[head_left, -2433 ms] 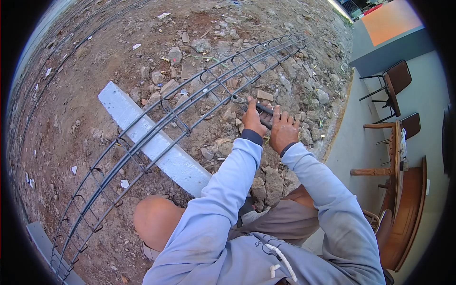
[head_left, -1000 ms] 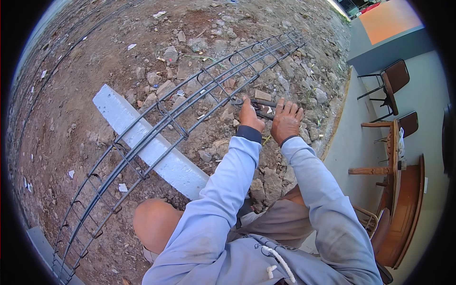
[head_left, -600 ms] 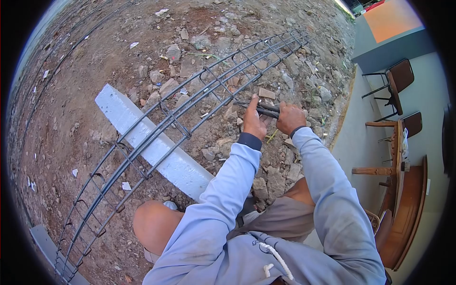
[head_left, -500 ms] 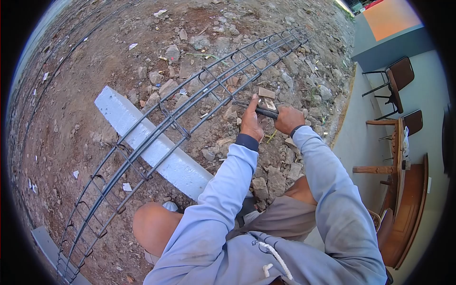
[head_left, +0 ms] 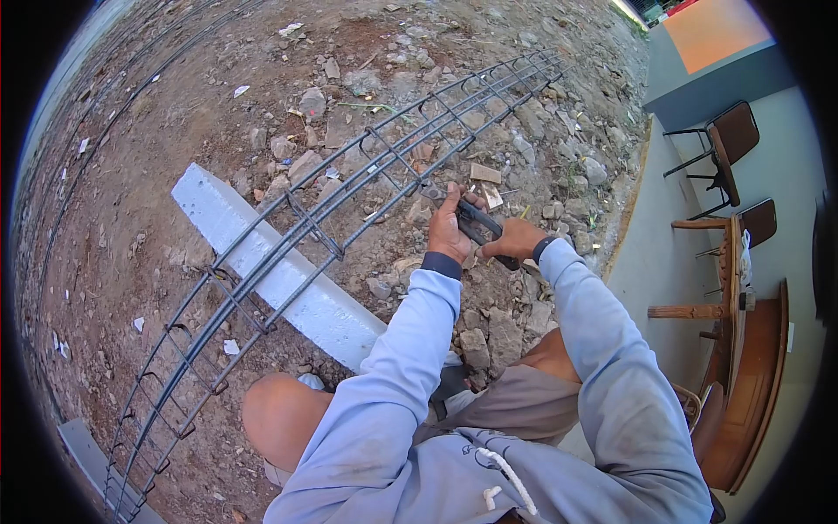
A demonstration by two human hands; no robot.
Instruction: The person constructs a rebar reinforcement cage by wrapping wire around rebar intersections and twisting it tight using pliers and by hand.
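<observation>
A long cage of steel rebar (head_left: pixel 284 249) with wire ties runs diagonally across the ground and over a pale concrete block (head_left: pixel 305 297). Beside the cage's near edge is a dark tool with two handles (head_left: pixel 480 229), which looks like pincers; its head meets the cage's lower bar. My left hand (head_left: pixel 448 229) is closed on the tool near its head, thumb pointing up. My right hand (head_left: pixel 517 240) is wrapped round the handle end, to the right of my left hand.
Rubble and stones (head_left: pixel 502 336) cover the soil round the cage. A small wood piece (head_left: pixel 485 173) lies just beyond the tool. At the right, past a pale floor edge, stand brown chairs (head_left: pixel 735 137) and a wooden table (head_left: pixel 726 297). My bent knee (head_left: pixel 284 415) is below the block.
My right hand has gone from lying flat over the handles to gripping them, and has come lower. The tool now slants more downward to the right. My left hand has shifted slightly left.
</observation>
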